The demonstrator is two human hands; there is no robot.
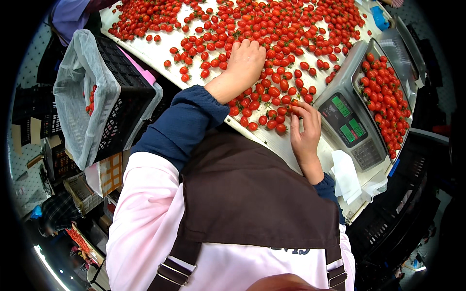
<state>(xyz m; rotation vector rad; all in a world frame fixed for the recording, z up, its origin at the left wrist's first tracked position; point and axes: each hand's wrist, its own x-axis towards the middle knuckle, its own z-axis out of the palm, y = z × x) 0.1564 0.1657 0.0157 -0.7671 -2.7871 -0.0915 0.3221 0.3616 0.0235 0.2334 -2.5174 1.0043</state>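
Observation:
Many red cherry tomatoes, some with green stems, lie loose over the white tabletop. My left hand rests among them with its fingers curled down; its fingertips and whatever they hold are hidden. Nearer the table's front edge, my right hand touches the tomatoes at the edge of the pile. Its fingers are bent, with the thumb apart from them. Right of that hand stands a grey digital scale with lit green displays. More cherry tomatoes fill the tray on the scale.
At the left stands a black crate lined with a clear plastic bag, a few tomatoes inside. White paper lies by the scale. A blue object sits at the far right. Another person's sleeve shows at the upper left.

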